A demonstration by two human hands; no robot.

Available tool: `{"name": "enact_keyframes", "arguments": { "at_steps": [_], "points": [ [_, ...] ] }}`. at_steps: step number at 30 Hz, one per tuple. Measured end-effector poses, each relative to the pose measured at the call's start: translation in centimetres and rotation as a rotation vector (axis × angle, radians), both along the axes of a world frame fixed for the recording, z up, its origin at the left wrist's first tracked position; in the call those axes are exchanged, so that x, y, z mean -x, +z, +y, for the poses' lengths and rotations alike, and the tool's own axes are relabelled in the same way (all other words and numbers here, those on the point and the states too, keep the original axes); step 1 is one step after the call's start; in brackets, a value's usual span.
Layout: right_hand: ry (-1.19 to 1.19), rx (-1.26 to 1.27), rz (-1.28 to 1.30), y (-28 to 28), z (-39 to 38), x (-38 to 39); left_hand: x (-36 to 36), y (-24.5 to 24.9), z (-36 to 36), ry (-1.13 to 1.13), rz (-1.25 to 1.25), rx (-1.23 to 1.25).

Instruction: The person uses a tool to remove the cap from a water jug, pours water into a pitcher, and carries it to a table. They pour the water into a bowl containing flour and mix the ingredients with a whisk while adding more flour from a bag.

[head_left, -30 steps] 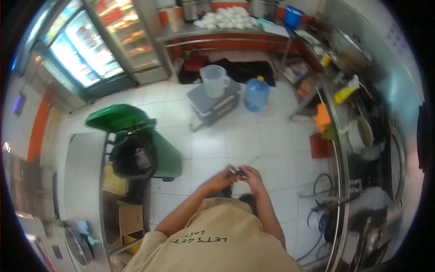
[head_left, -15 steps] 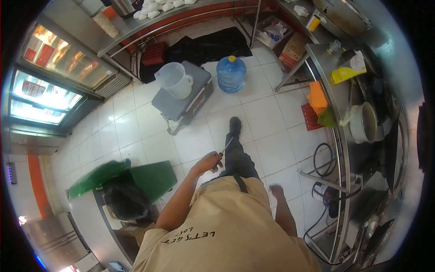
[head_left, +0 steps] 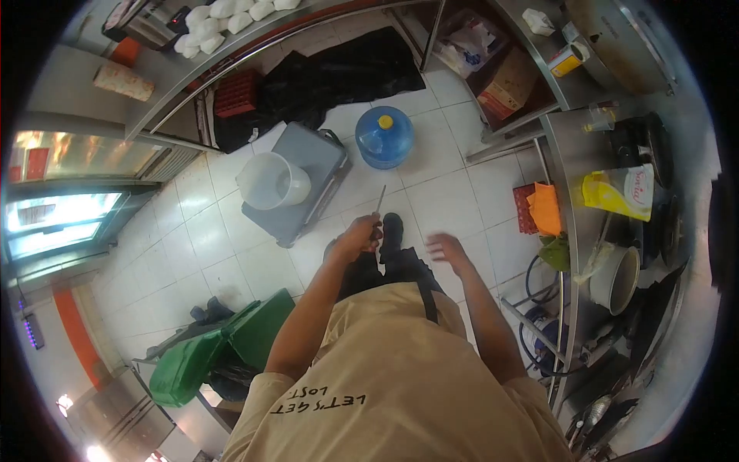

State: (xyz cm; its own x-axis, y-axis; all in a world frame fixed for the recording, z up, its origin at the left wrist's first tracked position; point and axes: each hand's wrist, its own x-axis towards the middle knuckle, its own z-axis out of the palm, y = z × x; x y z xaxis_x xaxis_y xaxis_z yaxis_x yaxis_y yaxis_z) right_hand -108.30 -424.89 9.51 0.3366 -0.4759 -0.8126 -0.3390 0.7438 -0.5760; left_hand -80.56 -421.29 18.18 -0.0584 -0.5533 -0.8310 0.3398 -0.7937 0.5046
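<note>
My left hand (head_left: 357, 239) is closed around the handle of what looks like a slim knife (head_left: 382, 199), its narrow blade pointing forward, away from me. My right hand (head_left: 446, 252) hangs in the air at waist height with its fingers apart and nothing in it. Ahead on the floor stands a blue water jug (head_left: 384, 142) with a yellow cap. To its left is a grey cooler box (head_left: 314, 165) bearing a translucent plastic pitcher (head_left: 271, 182). Neither hand touches these.
A steel counter (head_left: 566, 154) runs along the right, with a pot (head_left: 614, 281) and a yellow-and-white pouch (head_left: 618, 191). An orange cloth (head_left: 545, 209) hangs at its edge. A green bin (head_left: 185, 369) stands at left. Black sheeting (head_left: 331, 81) covers floor ahead.
The view has moved forward, so the cooler and jug are nearer. Both hands have risen forward from beside my body, the knife still in the left one.
</note>
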Motion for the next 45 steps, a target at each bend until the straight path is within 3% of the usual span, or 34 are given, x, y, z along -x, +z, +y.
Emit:
{"name": "enact_keyframes", "arguments": {
  "at_steps": [2, 6, 7, 9, 12, 14, 15, 16, 17, 19, 23, 25, 28, 29, 32, 39, 41, 45],
  "points": [
    [0.012, -0.071, -0.146, 3.6, -5.4, -6.7, -0.3, -1.2, -3.2, 0.089, 0.2, -0.024],
    [-0.147, -0.185, -0.311, 2.3, -12.1, -16.5, -0.8, -3.1, -10.1, 0.082, 0.148, -0.006],
    [-0.154, -0.197, -0.299, 0.4, -13.7, -18.3, -1.2, -4.3, -11.7, 0.084, 0.134, -0.012],
    [-0.449, -0.292, -0.426, -2.9, -15.5, -21.2, -2.2, -7.3, -14.3, 0.12, 0.112, -0.055],
    [-0.659, -0.467, -0.487, -6.5, -19.0, -24.3, -4.6, -12.1, -19.3, 0.159, 0.004, -0.062],
    [-0.692, -0.471, -0.501, -10.7, -20.3, -25.3, -5.9, -17.1, -20.8, 0.143, -0.066, -0.081],
    [-0.719, -0.46, -0.523, -12.8, -20.6, -25.6, -6.3, -21.9, -20.2, 0.015, -0.2, 0.104],
    [-0.731, -0.476, -0.505, -14.6, -21.3, -25.8, -6.6, -22.9, -20.6, -0.112, -0.329, 0.296],
    [-0.757, -0.435, -0.507, -16.2, -22.0, -26.0, -6.5, -23.8, -21.1, -0.117, -0.316, 0.279],
    [-0.786, -0.411, -0.532, -17.9, -23.0, -25.9, -6.4, -19.5, -25.2, -0.058, -0.327, -0.143],
    [-0.835, -0.393, -0.406, -17.5, -26.1, -26.6, -6.0, -22.6, -27.2, 0.012, -0.339, -0.182],
    [-0.796, -0.435, -0.388, -17.9, -26.9, -26.2, -5.9, -24.6, -27.4, -0.292, -0.479, -0.056],
    [-0.736, -0.466, -0.393, -19.4, -27.8, -25.7, -5.6, -25.6, -28.7, -0.404, -0.574, -0.116],
    [-0.733, -0.479, -0.387, -19.6, -27.9, -25.5, -5.3, -25.3, -29.3, -0.211, -0.341, -0.341],
    [-0.787, -0.513, -0.323, -19.1, -29.1, -25.7, -4.4, -26.6, -29.2, -0.134, -0.499, -0.261],
    [-0.723, -0.615, -0.321, -19.7, -30.4, -24.4, -3.8, -28.0, -30.1, -0.098, -0.494, -0.255],
    [-0.686, -0.649, -0.333, -20.2, -31.0, -23.8, -4.0, -27.6, -31.3, -0.549, -0.54, -0.252],
    [-0.635, -0.692, -0.404, -21.9, -31.5, -22.9, -2.9, -27.3, -32.2, -0.445, -0.52, -0.428]
  ]
}}
